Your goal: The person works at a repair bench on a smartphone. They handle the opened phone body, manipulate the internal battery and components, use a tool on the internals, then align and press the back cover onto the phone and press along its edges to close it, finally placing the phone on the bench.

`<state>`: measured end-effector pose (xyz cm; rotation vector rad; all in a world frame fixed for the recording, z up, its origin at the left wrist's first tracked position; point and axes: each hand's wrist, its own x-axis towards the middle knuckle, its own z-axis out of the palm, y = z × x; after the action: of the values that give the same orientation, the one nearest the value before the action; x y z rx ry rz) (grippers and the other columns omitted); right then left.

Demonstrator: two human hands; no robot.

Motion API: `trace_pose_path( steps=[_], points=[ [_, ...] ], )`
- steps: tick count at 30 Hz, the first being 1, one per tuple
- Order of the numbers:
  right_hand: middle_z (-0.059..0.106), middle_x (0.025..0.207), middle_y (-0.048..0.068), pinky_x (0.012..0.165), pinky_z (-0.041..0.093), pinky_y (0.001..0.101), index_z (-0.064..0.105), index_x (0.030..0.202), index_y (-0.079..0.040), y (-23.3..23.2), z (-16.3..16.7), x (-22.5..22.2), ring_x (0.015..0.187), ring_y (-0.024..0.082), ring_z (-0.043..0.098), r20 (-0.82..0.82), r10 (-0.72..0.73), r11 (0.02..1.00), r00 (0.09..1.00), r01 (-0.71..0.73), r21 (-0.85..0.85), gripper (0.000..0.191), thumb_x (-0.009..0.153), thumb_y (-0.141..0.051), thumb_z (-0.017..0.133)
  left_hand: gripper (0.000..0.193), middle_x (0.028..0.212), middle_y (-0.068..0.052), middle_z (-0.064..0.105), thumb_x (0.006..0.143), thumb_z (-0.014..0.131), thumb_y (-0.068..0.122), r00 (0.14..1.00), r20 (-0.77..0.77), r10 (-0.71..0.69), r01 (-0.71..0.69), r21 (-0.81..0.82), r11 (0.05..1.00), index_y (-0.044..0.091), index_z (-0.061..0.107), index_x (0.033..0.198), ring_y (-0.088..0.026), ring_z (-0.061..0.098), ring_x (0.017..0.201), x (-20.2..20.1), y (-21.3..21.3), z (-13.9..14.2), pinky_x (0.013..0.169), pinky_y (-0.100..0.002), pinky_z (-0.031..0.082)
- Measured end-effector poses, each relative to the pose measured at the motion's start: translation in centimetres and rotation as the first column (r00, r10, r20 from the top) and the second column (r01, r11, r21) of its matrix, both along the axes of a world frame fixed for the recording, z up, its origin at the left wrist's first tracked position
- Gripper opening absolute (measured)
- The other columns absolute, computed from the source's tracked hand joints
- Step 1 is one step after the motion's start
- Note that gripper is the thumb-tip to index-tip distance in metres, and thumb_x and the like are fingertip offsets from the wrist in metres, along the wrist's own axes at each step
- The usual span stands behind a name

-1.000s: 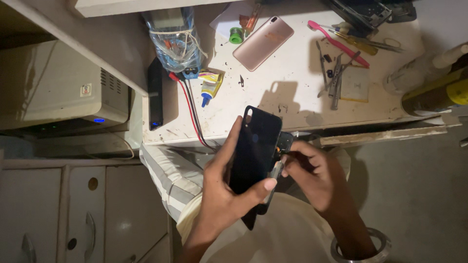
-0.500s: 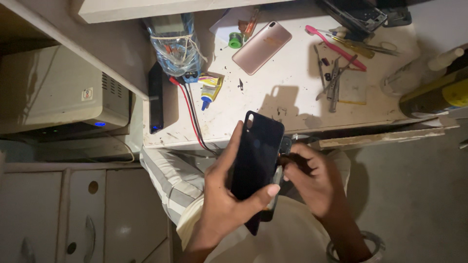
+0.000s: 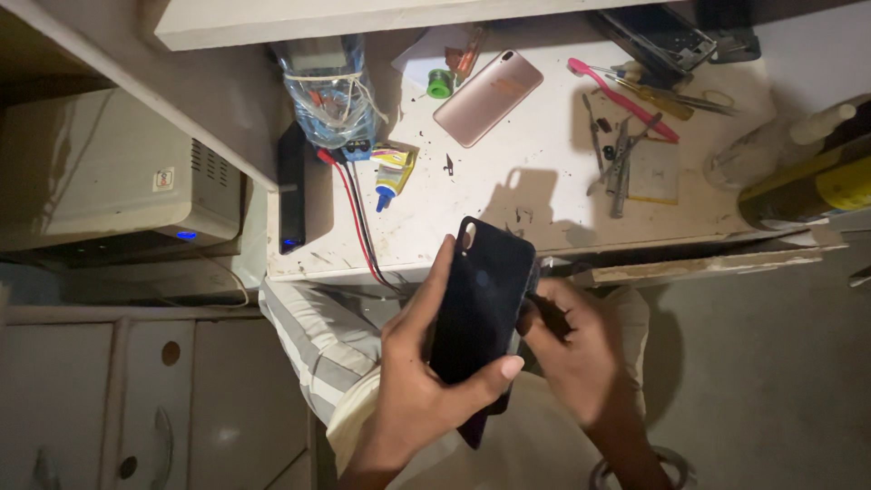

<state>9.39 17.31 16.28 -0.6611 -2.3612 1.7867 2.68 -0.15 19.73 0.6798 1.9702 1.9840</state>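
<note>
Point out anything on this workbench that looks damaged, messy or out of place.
The left hand holds a black phone while the right hand works at its edge. On the white table, dark specks are scattered near the pink phone, and tools lie crisscrossed. Nothing looks spilled.

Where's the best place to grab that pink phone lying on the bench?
Pinch the pink phone across its two long edges near the middle, coming from above. It lies flat, back up, turned diagonally, with bare bench along both long sides.
</note>
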Motion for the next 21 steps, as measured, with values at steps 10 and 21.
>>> trace_pose_path(
  steps=[10, 21],
  points=[
    [0.063, 0.079, 0.005, 0.065, 0.047, 0.0278, 0.072, 0.111, -0.001, 0.8, -1.2, 0.6, 0.073, 0.012, 0.058, 0.110, -0.053, 0.981, 0.993, 0.073, -0.180, 0.017, 0.097, -0.007, 0.064, 0.099, 0.140, -0.020, 0.069, 0.083, 0.084, 0.021, 1.000, -0.007, 0.004, -0.004, 0.001, 1.000, -0.007, 0.033, 0.162, -0.021, 0.067, 0.126, 0.2, -0.5, -0.3, 0.109, -0.033, 0.052],
    [0.068, 0.079, 0.005, 0.068, 0.051, 0.0274, 0.069, 0.102, 0.000, 0.7, 1.0, 0.9, 0.075, 0.011, 0.063, 0.012, 0.012, 0.984, 1.000, -0.009, -0.181, 0.013, 0.097, -0.008, 0.061, 0.101, 0.123, -0.015, 0.070, 0.085, 0.080, 0.017, 0.952, 0.291, -0.089, 0.039, 0.175, 0.984, -0.004, 0.023, 0.166, -0.012, 0.066, 0.099, 0.7, -0.6, -0.1, 0.089, -0.028, 0.057]
  ],
)
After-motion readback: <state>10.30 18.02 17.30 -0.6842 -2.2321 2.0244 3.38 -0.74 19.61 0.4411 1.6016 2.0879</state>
